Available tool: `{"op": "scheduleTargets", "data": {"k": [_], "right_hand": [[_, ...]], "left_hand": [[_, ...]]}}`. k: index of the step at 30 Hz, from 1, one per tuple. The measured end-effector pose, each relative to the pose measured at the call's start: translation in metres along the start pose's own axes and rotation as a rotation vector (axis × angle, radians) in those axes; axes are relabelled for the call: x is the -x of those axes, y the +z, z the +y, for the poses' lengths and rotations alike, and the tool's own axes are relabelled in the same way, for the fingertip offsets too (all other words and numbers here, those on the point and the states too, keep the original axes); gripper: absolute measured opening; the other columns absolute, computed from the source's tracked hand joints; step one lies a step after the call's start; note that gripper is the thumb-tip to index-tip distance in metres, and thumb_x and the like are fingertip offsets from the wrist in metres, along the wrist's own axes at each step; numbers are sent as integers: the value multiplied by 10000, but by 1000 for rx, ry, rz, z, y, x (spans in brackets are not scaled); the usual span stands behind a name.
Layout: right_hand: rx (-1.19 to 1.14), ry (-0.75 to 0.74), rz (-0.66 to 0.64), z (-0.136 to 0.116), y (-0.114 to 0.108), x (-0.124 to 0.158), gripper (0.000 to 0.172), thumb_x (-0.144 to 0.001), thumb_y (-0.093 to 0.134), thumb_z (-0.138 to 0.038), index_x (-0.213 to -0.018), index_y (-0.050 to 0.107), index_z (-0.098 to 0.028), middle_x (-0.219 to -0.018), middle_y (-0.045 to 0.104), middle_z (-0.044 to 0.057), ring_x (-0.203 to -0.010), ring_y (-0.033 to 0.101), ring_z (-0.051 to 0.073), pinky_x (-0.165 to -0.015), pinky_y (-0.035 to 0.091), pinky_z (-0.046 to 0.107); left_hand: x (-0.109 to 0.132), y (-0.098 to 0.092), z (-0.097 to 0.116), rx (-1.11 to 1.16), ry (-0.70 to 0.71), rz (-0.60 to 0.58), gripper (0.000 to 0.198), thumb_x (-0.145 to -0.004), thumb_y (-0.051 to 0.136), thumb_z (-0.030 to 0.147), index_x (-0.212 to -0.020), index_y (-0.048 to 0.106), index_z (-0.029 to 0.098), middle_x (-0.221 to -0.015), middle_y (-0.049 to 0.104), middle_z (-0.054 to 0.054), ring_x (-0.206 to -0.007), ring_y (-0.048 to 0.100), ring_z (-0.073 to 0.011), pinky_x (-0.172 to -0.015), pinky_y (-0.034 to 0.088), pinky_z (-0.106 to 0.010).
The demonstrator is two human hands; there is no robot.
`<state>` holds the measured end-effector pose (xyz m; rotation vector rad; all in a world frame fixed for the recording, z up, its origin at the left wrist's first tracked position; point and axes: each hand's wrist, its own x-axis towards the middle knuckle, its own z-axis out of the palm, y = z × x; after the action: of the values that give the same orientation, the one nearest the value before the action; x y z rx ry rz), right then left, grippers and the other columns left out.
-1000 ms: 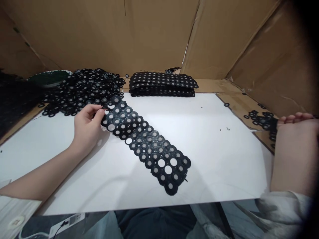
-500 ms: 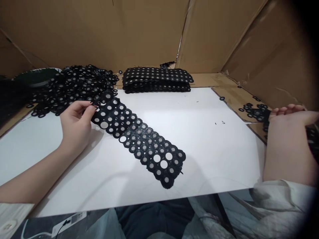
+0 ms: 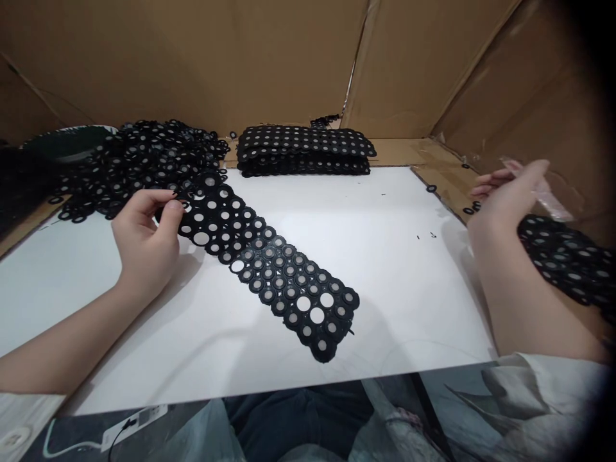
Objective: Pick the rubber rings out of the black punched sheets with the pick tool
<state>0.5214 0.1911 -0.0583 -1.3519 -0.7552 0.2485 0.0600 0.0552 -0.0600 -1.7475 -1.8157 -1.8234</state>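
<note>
A long black sheet of joined rings (image 3: 269, 263) lies slantwise on the white board (image 3: 394, 282); several of its holes are punched out. My left hand (image 3: 144, 234) pinches the sheet's upper left end with thumb and fingers closed on it. My right hand (image 3: 505, 192) is raised at the right, fingers loosely stretched, above another black ring sheet (image 3: 563, 256) that lies behind my forearm. I cannot see anything in that hand.
A heap of loose black rings (image 3: 144, 160) spreads at the back left beside a dark dish (image 3: 62, 138). A stack of ring sheets (image 3: 303, 151) sits at the back centre. Cardboard walls (image 3: 289, 58) enclose the bench. A few loose rings (image 3: 469, 208) lie at the right.
My right hand has lifted and moved left and up from the right edge, uncovering a ring sheet beside it. My left hand keeps its pinch on the sheet's end.
</note>
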Motion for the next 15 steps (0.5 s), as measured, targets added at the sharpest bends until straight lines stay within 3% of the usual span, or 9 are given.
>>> {"op": "scheduleTargets", "data": {"k": [2,4,9,13,15], "right_hand": [[-68,-110,-131,-16,13,36,266,-878,185,-320,-766,390,-193,-657,403,17,-499,489,111,-442,336,271],[-95,-225,-347,-28,20,73,199,-873,285,-355,-807,393,-200,-727,465,33,-509,516,112,-427,328,257],[164,-458,-828,-49,19,142,324,-875,305,-450,-1092,395,-226,-594,507,-12,-474,442,118,-498,335,265],[285,-591,-1343,-57,15,165,291,-879,305,-425,-837,505,-217,-555,454,-18,-504,418,108,-533,326,259],[298,-614,-1519,-60,12,174,291,-868,342,-419,-712,467,-208,-539,422,-26,-504,395,101,-532,312,254]], "left_hand": [[1,1,1,1,-3,-11,162,-741,566,222,-884,624,172,-780,579,-8,-743,526,-127,-732,429,-271],[2,1,2,-13,-9,-38,154,-746,559,223,-878,622,175,-783,583,-8,-750,526,-129,-730,424,-268],[3,3,2,-54,-38,-69,141,-750,550,224,-860,623,173,-771,583,-4,-748,519,-125,-716,412,-254],[3,4,-4,-17,-66,-50,142,-742,560,235,-853,623,174,-767,581,-1,-737,516,-119,-701,411,-247],[3,5,-7,-4,-77,-55,141,-737,564,232,-853,624,178,-769,585,-1,-739,519,-123,-702,409,-251]]}}
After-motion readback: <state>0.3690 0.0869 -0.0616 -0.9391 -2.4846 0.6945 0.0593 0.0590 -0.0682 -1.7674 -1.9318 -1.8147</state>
